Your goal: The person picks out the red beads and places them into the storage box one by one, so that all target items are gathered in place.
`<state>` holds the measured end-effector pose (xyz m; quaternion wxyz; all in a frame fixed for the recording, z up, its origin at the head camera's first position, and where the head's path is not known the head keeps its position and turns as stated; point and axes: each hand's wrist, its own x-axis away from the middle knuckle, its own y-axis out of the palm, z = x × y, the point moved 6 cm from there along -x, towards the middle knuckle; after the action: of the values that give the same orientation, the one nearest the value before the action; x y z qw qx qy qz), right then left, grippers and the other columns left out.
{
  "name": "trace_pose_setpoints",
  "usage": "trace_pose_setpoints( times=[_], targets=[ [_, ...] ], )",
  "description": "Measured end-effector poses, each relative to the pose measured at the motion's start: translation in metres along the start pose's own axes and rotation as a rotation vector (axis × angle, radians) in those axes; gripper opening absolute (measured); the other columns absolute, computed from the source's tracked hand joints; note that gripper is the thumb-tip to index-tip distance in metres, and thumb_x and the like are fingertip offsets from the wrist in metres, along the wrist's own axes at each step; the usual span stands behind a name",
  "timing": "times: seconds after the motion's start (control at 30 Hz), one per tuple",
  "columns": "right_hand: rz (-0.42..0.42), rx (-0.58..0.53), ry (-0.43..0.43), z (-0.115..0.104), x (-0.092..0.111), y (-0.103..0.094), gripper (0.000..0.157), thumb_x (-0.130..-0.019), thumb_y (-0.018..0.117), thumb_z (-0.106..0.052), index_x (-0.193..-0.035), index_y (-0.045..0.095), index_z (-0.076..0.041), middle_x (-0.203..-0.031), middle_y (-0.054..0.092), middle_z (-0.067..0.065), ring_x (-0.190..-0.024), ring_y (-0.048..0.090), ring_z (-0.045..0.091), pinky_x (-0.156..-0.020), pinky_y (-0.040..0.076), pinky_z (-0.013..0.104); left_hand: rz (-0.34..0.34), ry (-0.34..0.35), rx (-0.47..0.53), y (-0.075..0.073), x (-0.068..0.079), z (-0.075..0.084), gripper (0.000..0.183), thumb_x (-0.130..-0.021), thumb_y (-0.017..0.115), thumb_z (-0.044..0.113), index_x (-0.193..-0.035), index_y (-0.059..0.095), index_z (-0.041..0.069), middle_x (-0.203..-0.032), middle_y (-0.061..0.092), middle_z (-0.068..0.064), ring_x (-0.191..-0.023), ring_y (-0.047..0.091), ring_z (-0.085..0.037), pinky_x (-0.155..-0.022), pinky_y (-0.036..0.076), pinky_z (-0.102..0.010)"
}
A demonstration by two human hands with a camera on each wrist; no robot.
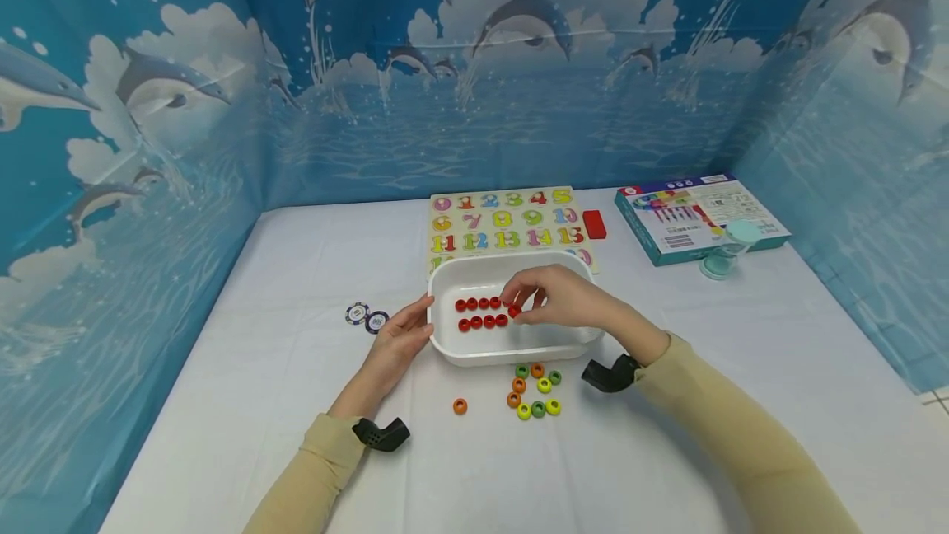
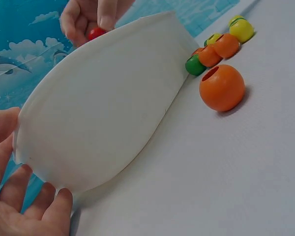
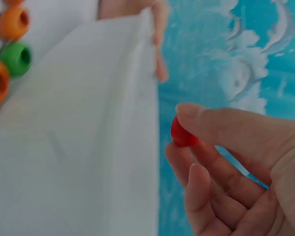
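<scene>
My right hand (image 1: 559, 295) is over the right part of a white tray (image 1: 511, 357). Its thumb and fingers pinch a red bead (image 3: 183, 132), also visible in the head view. Two rows of red beads (image 1: 477, 322) lie on the tray's floor, left of those fingers. At the tray's left end my left hand (image 1: 400, 342) holds the edge. The left wrist view shows that hand's fingertips (image 2: 48, 189) against the tray's outer wall. That wall hides the rows of beads from both wrist views.
In front of the tray lie loose orange, green and yellow beads (image 1: 538, 409), with one orange bead (image 1: 460, 406) apart. Two round chips (image 1: 357, 313) are at left. Behind stand a number board (image 1: 504, 221), a red block (image 1: 594, 224), a box (image 1: 697, 217) and a sand timer (image 1: 728, 250).
</scene>
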<state>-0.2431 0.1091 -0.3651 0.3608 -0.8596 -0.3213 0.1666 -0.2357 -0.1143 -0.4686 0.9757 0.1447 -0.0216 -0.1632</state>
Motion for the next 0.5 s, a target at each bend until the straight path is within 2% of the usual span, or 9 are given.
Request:
trace_pose_setpoints(
  times=[0.13,0.27,0.37,0.5],
  targets=[
    [-0.002,0.048,0.086,0.027,-0.012,0.007,0.028,-0.073,0.073,-0.013,-0.099,0.063,-0.010,-0.090,0.063,-0.002,-0.085,0.059,0.019,-0.070,0.051,0.025,0.000,0.000,0.007,0.001,0.000,-0.001,0.051,-0.083,0.059,0.005,-0.131,0.042,0.003,-0.143,0.028,0.000,-0.129,0.026,-0.017,-0.098,0.034,-0.024],
    [0.001,0.084,0.191,0.048,-0.016,0.020,0.027,-0.072,0.075,-0.017,-0.096,0.064,-0.015,-0.086,0.062,-0.007,-0.081,0.057,0.014,-0.071,0.049,0.025,0.001,0.001,0.003,0.003,0.001,-0.002,0.051,-0.083,0.060,0.006,-0.131,0.042,0.004,-0.143,0.027,0.000,-0.130,0.025,-0.018,-0.098,0.034,-0.024],
    [0.014,0.108,0.251,0.057,-0.016,0.027,0.026,-0.071,0.075,-0.018,-0.094,0.065,-0.020,-0.085,0.062,-0.009,-0.077,0.054,0.010,-0.070,0.048,0.024,0.000,0.005,0.001,0.003,0.001,-0.002,0.052,-0.083,0.059,0.006,-0.132,0.040,0.003,-0.144,0.026,0.000,-0.130,0.025,-0.018,-0.098,0.034,-0.024],
    [0.027,0.125,0.281,0.061,-0.015,0.031,0.026,-0.071,0.074,-0.015,-0.094,0.064,-0.021,-0.084,0.061,-0.010,-0.075,0.053,0.011,-0.068,0.048,0.024,-0.001,0.006,0.005,0.003,0.000,-0.003,0.053,-0.083,0.059,0.006,-0.132,0.039,0.002,-0.144,0.026,0.000,-0.130,0.025,-0.018,-0.098,0.034,-0.024]
  ],
)
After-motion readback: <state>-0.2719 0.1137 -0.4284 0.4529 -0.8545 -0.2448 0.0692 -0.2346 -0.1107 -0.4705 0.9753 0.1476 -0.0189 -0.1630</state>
